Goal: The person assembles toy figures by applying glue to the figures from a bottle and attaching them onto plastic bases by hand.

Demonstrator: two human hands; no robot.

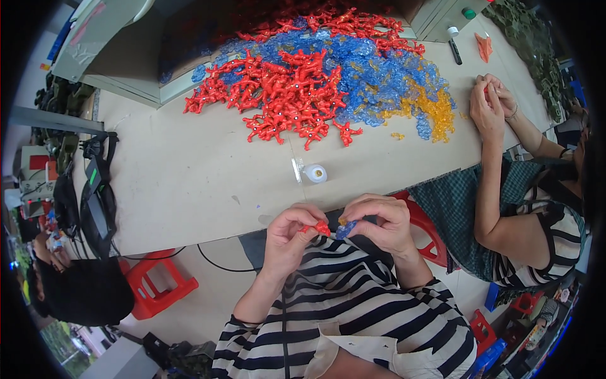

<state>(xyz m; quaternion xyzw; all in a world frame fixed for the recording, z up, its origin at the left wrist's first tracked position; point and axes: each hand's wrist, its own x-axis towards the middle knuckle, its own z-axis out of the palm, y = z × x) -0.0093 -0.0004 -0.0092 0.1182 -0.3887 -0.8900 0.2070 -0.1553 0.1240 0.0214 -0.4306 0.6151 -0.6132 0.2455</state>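
Note:
My left hand is closed, pinching a small red plastic figure between thumb and fingers. Close by on its right, my right hand pinches a small translucent blue plastic piece, with a bit of amber showing at its upper edge. The two held pieces are near each other with a narrow gap between them. Both hands are at the table's near edge, in front of my striped shirt. A small white squeeze bottle stands on the table just beyond them.
Farther back lie heaps of red figures, translucent blue pieces and amber pieces, spilling from an open box. At the right, a co-worker's hands hold something small and red. A black marker and red stools are also around.

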